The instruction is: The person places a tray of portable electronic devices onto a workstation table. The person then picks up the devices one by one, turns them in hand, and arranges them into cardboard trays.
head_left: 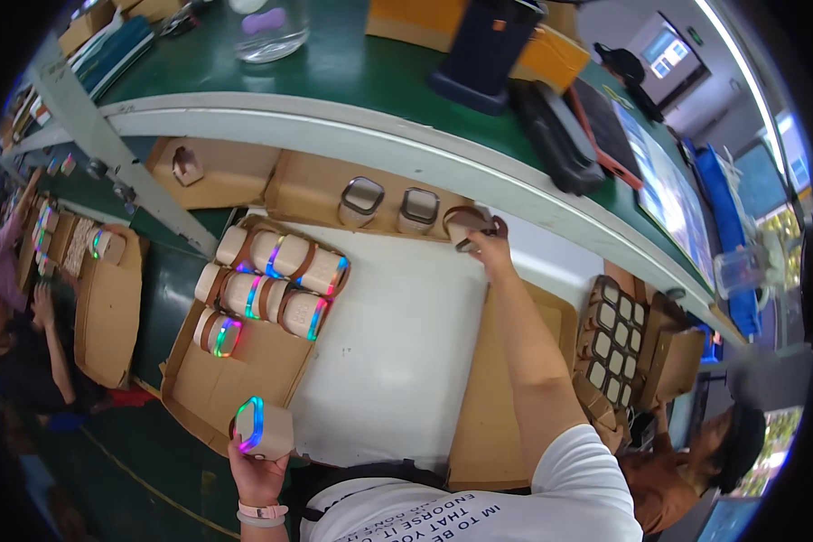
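Close to my body at the lower left, my left hand [258, 477] holds a beige box-shaped speaker [276, 434] with a glowing rainbow ring at its edge. My right arm stretches far forward, and my right hand [490, 248] is closed on a beige speaker with a brown strap [459, 220] by the far cardboard tray [307, 185]. Two more beige speakers, one on the left [361, 202] and one beside it [418, 210], stand in that tray with dark-framed tops. In the left cardboard tray [235, 388] lie several lit speakers [282, 256] with brown straps.
A white tabletop [379, 343] lies between the left tray and another cardboard tray [510, 388]. Above runs a green shelf [352, 63] with a pale metal edge. At right a person [686, 461] stands by a box of speakers [612, 339]; others work at far left.
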Tool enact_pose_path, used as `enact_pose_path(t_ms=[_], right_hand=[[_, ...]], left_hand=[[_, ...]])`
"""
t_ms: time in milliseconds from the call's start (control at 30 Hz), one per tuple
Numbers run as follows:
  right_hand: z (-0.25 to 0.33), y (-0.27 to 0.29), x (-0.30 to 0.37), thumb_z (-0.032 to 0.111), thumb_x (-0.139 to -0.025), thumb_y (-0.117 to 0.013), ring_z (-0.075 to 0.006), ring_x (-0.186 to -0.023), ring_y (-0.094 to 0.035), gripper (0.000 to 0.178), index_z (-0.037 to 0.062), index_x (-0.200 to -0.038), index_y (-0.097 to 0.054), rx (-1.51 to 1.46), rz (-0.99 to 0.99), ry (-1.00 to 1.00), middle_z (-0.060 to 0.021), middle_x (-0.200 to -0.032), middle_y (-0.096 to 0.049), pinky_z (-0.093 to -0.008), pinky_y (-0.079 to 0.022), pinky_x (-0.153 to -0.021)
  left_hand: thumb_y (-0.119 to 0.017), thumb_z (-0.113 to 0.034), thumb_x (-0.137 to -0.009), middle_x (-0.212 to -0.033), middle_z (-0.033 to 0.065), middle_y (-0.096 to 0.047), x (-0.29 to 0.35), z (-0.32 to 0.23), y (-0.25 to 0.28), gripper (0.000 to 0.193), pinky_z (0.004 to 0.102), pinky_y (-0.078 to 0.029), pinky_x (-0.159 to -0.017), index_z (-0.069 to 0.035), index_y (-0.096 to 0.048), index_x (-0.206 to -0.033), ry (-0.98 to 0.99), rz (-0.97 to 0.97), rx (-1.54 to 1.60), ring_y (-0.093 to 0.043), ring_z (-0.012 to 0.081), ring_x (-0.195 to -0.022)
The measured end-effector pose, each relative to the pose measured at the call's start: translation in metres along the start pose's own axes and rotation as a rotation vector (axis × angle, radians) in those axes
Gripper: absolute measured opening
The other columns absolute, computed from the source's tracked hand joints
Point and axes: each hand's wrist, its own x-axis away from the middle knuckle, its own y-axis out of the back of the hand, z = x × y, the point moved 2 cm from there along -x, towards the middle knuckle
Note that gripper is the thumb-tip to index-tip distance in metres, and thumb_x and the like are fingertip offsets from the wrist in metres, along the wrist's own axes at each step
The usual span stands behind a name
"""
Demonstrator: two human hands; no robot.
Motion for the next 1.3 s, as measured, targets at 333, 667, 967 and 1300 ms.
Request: enact_pose_path(t_ms=[333, 667, 967, 1300], right_hand=[[-0.045, -0.036, -0.071, 0.035, -0.060, -0.076, -0.0382, -0.098, -0.054, 0.093, 0.0026, -0.132, -0.028, 0.901, -0.284, 0.379, -0.0267, -0.114, -0.051, -0.0399, -0.047, -0.086], [-0.059, -0.010, 0.005, 0.023, -0.067, -0.071, -0.0429, -0.113, -0.043, 0.075, 0.0015, -0.129, -0.036, 0.963, -0.082, 0.427, -0.0309, -0.123, -0.040, -0.0441, -0.037, -0.096], [-0.039, -0.048, 0.252, 0.016, -0.080, -0.062, -0.0362, -0.122, -0.036, 0.053, 0.0045, -0.127, -0.040, 0.447, 0.448, 0.710, -0.0200, -0.131, -0.039, -0.0417, -0.030, -0.103], [0.064, -0.048, 0.358, 0.030, -0.081, -0.057, -0.0337, -0.118, -0.042, 0.037, 0.0109, -0.112, -0.056, 0.836, 0.463, 1.158, -0.0188, -0.127, -0.043, -0.0450, -0.031, -0.101]], left_hand=[[-0.048, -0.040, -0.086, -0.125, 0.0084, -0.050, 0.025, 0.006, 0.030, 0.049, 0.0445, -0.048, -0.087, -0.012, -0.045, -0.125, -0.104, -0.107, 0.096, -0.051, 0.0292, -0.113], [-0.042, -0.038, -0.089, -0.126, 0.0125, -0.048, 0.032, 0.028, 0.002, 0.048, 0.0454, -0.047, -0.088, -0.008, -0.042, -0.127, -0.062, -0.020, 0.027, -0.050, 0.0303, -0.113], [-0.040, -0.037, -0.092, -0.123, 0.0124, -0.050, 0.029, 0.058, -0.051, 0.046, 0.0456, -0.043, -0.093, -0.005, -0.042, -0.125, 0.091, 0.232, -0.112, -0.049, 0.0287, -0.114], [-0.032, -0.043, -0.093, -0.129, 0.0066, -0.047, 0.044, 0.111, -0.110, 0.050, 0.0449, -0.036, -0.100, -0.010, -0.040, -0.130, 0.317, 0.619, -0.282, -0.042, 0.0253, -0.122]])
